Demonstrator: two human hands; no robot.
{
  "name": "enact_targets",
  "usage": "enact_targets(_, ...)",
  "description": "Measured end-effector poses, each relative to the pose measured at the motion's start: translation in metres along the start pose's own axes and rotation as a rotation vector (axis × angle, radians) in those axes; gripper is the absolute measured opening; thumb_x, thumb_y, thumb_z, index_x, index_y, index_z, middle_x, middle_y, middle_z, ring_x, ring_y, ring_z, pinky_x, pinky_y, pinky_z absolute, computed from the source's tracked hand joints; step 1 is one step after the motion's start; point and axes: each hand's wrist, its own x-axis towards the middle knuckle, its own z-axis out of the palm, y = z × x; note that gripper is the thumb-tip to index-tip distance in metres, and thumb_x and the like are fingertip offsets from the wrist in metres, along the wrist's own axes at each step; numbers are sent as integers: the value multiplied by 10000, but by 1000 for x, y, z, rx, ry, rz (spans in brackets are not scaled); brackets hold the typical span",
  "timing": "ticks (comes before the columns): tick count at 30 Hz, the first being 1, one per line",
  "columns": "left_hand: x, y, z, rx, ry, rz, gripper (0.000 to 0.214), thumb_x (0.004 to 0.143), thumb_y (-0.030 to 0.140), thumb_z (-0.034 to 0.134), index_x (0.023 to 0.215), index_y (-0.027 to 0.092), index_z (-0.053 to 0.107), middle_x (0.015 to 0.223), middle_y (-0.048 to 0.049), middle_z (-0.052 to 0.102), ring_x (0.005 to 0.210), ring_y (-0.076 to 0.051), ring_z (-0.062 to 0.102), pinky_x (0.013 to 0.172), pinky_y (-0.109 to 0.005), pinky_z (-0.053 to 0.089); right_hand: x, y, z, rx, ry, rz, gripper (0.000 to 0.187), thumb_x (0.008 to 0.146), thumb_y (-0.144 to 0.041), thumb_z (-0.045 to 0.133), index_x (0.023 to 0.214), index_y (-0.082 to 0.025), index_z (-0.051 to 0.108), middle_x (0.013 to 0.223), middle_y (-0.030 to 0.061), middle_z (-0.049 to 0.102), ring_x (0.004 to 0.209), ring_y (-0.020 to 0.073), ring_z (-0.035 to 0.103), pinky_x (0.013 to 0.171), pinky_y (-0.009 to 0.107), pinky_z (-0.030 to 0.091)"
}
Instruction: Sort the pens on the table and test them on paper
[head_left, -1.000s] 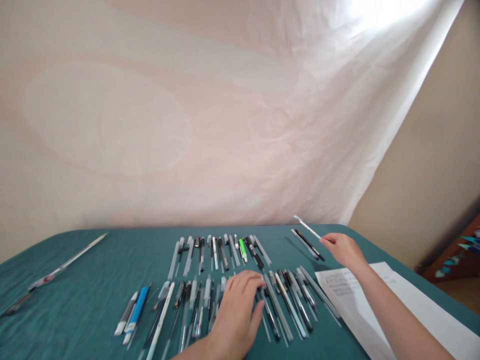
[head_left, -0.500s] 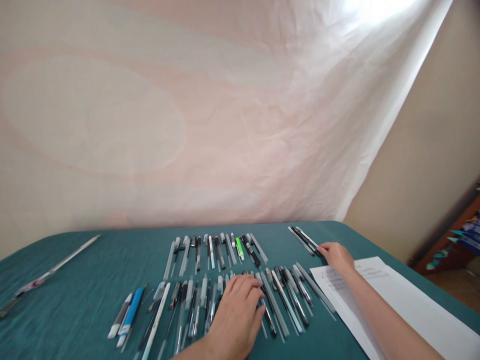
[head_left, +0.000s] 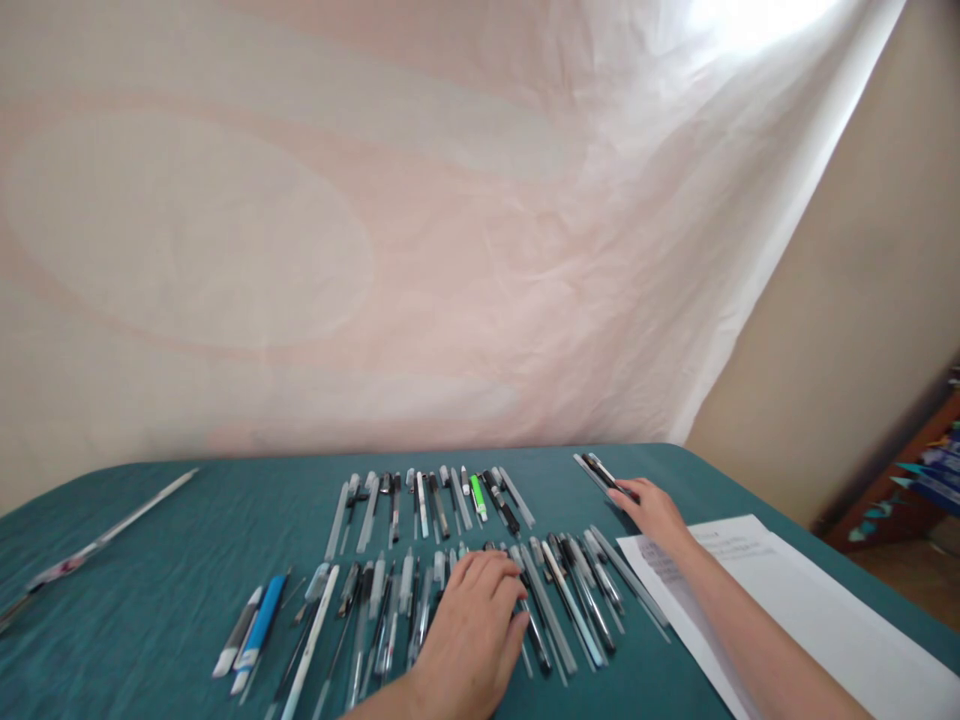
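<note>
My left hand (head_left: 476, 625) lies palm down over the middle of the nearer row of pens, its fingers stretched out and hiding the pens below. Clear-barrelled pens (head_left: 367, 630) fan out to its left, and more pens (head_left: 581, 600) lie to its right. At the far right, my right hand (head_left: 652, 515) pinches the near end of a dark pen (head_left: 602, 470) in a small group of pens. A clear pen (head_left: 589, 470) lies along the left side of that group. The fingertips partly cover the pens' near ends.
Another row of pens, with a bright green one (head_left: 478, 497), lies farther back. Blue-and-white (head_left: 262, 625) and grey-and-white (head_left: 240, 630) sticks lie at the left. Printed paper (head_left: 757, 570) sits under my right forearm. A long thin stick (head_left: 120, 530) lies far left on the green cloth (head_left: 187, 560).
My right hand has shifted slightly left and up along the small group of pens at the right. My left hand stays where it was.
</note>
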Motion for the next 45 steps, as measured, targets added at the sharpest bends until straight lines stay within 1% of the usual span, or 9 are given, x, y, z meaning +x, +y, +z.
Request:
enact_targets(8, 0, -1, 5, 1, 37, -4, 160, 804, 151, 454, 915, 209, 554, 1012, -44, 555, 1029, -212, 457, 961, -428, 305, 0, -4, 5, -20, -4, -66, 331, 801, -360, 458, 971, -166, 666, 970, 92, 601, 884, 209, 560, 814, 282, 386)
enact_targets(14, 1, -1, 3, -7, 5, -4, 181, 807, 141, 440, 937, 208, 545, 1015, -44, 553, 1033, -213, 451, 966, -439, 293, -3, -7, 4, -24, -19, -81, 303, 799, -323, 463, 971, -180, 665, 962, 78, 600, 852, 200, 562, 800, 284, 395)
enact_targets(25, -1, -1, 2, -11, 12, 11, 181, 802, 154, 440, 936, 210, 548, 993, -49, 559, 1009, -218, 461, 956, -436, 297, -7, -16, 1, -40, -27, -88, 294, 791, -315, 458, 955, -188, 666, 936, 75, 605, 832, 202, 568, 791, 288, 403)
enact_targets(30, -2, -2, 2, -25, 5, -10, 185, 798, 160, 454, 951, 210, 544, 1007, -46, 555, 1000, -213, 460, 955, -419, 298, -5, -26, -7, -66, 52, -43, 369, 790, -354, 455, 1060, -140, 588, 991, 120, 597, 896, 239, 560, 808, 326, 394)
enact_targets(33, -4, -2, 2, -48, 13, -44, 183, 790, 159, 472, 951, 211, 541, 1010, -41, 552, 994, -207, 461, 952, -407, 303, -5, -48, -12, 32, 41, -47, 391, 780, -381, 468, 1070, -133, 549, 973, 114, 616, 855, 215, 583, 769, 300, 416)
enact_targets(37, -5, -6, 6, -98, 60, -96, 180, 789, 168, 480, 955, 208, 538, 1001, -45, 554, 972, -204, 472, 918, -394, 337, -7, -101, -9, 201, -144, -174, 369, 776, -386, 473, 1047, -140, 524, 904, 83, 638, 773, 173, 601, 711, 261, 434)
enact_targets(41, -7, -12, 12, -146, 126, -120, 211, 833, 199, 414, 1021, 204, 509, 1028, -65, 550, 972, -210, 475, 891, -398, 361, 0, -152, 6, 134, -244, -239, 303, 770, -341, 491, 996, -143, 525, 859, 68, 643, 776, 162, 594, 713, 248, 412)
enact_targets(43, -7, -13, 13, -151, 134, -123, 221, 845, 215, 394, 1039, 202, 500, 1039, -70, 547, 976, -212, 474, 884, -393, 368, 7, -168, 18, 100, -263, -225, 273, 756, -320, 510, 965, -145, 531, 830, 62, 649, 777, 163, 592, 702, 241, 402)
enact_targets(45, -7, -14, 12, -148, 126, -119, 217, 846, 220, 393, 1033, 201, 503, 1035, -70, 550, 970, -214, 479, 879, -393, 372, 14, -175, 31, 72, -272, -191, 257, 736, -297, 530, 941, -142, 536, 807, 65, 654, 758, 168, 593, 674, 239, 395)
